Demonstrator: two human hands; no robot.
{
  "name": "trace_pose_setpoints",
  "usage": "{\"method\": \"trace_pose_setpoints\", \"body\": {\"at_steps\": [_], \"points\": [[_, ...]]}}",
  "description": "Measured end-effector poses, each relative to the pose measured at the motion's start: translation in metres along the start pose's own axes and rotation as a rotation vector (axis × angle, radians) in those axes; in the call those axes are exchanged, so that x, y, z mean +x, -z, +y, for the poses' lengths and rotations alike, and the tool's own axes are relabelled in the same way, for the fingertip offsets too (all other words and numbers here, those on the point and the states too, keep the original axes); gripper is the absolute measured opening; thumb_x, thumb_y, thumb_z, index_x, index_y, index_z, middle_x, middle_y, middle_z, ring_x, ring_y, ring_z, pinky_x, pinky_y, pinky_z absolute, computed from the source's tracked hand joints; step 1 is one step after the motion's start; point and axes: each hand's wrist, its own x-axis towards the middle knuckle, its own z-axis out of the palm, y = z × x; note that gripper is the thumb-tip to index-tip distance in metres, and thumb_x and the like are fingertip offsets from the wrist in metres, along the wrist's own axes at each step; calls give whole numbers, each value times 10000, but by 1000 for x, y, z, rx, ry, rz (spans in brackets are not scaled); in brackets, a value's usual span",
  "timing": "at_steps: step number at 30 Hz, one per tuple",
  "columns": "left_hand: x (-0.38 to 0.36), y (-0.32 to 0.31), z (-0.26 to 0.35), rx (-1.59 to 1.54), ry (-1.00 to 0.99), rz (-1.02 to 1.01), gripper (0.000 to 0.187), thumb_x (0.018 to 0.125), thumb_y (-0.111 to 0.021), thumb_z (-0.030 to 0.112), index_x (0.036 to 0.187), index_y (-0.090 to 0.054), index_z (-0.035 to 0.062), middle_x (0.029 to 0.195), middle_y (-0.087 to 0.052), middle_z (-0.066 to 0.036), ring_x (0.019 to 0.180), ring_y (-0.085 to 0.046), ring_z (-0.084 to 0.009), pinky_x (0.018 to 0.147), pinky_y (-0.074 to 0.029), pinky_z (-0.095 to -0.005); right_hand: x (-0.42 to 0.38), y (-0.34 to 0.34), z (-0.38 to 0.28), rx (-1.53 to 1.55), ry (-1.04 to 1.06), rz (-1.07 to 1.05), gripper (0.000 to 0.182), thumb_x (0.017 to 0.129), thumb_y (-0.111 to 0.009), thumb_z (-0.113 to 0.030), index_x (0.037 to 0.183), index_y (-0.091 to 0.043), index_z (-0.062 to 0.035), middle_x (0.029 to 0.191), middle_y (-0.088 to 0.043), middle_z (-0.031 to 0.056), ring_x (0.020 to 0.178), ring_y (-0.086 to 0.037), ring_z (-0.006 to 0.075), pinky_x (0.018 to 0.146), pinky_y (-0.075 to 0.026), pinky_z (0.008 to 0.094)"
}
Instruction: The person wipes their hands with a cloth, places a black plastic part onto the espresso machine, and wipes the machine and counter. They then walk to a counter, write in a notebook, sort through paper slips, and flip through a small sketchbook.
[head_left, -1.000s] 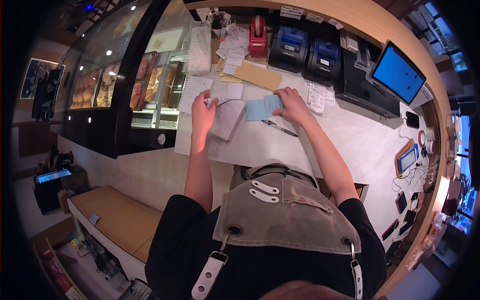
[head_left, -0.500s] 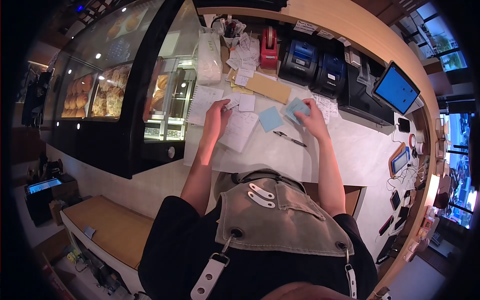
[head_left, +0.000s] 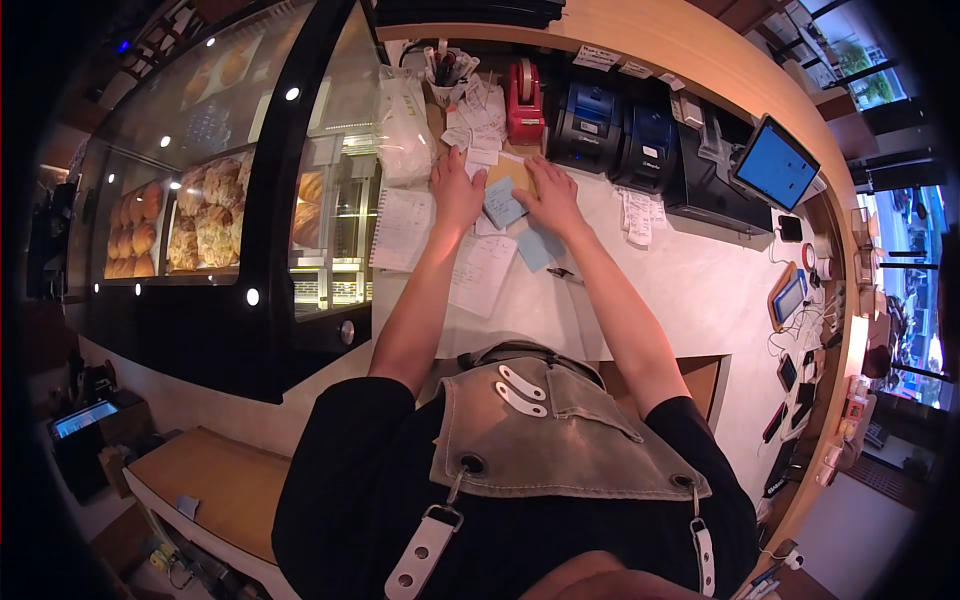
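Note:
My left hand (head_left: 458,195) lies over the papers at the back of the counter, fingers spread and pointing away. Beside it my right hand (head_left: 548,198) reaches in, its fingers apart and its thumb at the edge of a blue note with writing (head_left: 503,203). The brown envelope (head_left: 510,172) is partly hidden between the hands. A second blue note (head_left: 537,248) lies below, close to a dark pen (head_left: 563,272) partly covered by my right forearm. An open notebook page (head_left: 480,275) and a spiral notebook (head_left: 402,230) are at the left.
A glass pastry case (head_left: 265,200) stands at the left. Behind the papers are a pen cup (head_left: 441,92), a red tape dispenser (head_left: 525,105) and two printers (head_left: 588,128). A tablet screen (head_left: 776,163), a phone (head_left: 790,229) and cables are at the right.
Both hands have moved toward the back; the right also went left, bringing the written blue note between them. The brown envelope is now more covered. The camera view has shifted slightly.

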Motion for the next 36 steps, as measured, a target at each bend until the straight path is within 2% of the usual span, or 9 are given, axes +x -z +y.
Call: {"method": "trace_pose_setpoints", "body": {"at_steps": [8,12,16,21,24,27,31,32,36], "points": [[-29,29,11,-200,142,-143,727,877,-730,164,1465,-377,-76,1351,-499,-295,1268,-479,-473,1099,-391,-484,-23,11,14,169,76,-164,660,861,-751,-379,1395,-544,-50,1472,-531,155,1415,-421,364,1187,-293,497],[-15,25,-4,-142,8,-100,730,896,-716,185,1485,-368,-69,1382,-508,-308,1275,-495,-461,1092,-404,-484,-24,13,10,182,71,-157,634,886,-739,-372,1394,-544,-46,1485,-520,162,1436,-395,376,1205,-269,499],[2,33,6,-221,62,-227,658,927,-697,186,1468,-418,-62,1372,-551,-307,1315,-497,-436,1096,-416,-454,-32,19,-7,71,77,-24,603,914,-717,-373,1394,-544,-51,1500,-499,179,1443,-384,395,1215,-253,498],[-29,83,8,-421,137,-65,626,925,-695,122,1468,-423,-28,1328,-583,-286,1280,-524,-420,1100,-413,-461,-78,48,-32,188,56,114,457,910,-731,-223,1315,-607,-52,1405,-557,172,1318,-493,385,1119,-372,462],[-73,121,-26,156,-161,206,629,896,-712,75,1450,-423,-6,1341,-574,-251,1236,-527,-442,1068,-421,-511,-129,56,-38,258,-50,92,346,895,-736,-129,1224,-660,-53,1298,-605,160,1234,-539,368,1037,-433,440],[-102,137,-37,140,53,137,611,866,-749,59,1404,-463,16,1334,-570,-218,1244,-515,-443,1052,-430,-514,-164,57,-46,274,-47,39,268,892,-730,-89,1155,-690,-53,1203,-638,151,1159,-577,351,971,-476,421],[-115,126,-57,219,69,28,680,854,-809,184,1412,-470,-7,1338,-552,-223,1223,-502,-417,1006,-444,-499,-176,53,-66,428,9,-69,226,899,-727,-82,1120,-695,-45,1121,-658,137,973,-643,298,837,-531,382],[-114,128,-46,255,126,31,708,844,-820,201,1419,-465,-10,1330,-553,-225,1212,-507,-417,1002,-446,-497,-172,52,-73,507,-13,-109,276,900,-736,-91,1168,-683,-47,1061,-669,127,827,-659,262,746,-546,367],[-114,133,-36,255,200,51,754,817,-847,230,1419,-461,-8,1307,-543,-229,1139,-542,-420,951,-469,-492,-153,46,-98,548,-171,-254,362,918,-734,-190,1260,-666,-95,900,-680,115,735,-657,240,697,-537,356]]}}
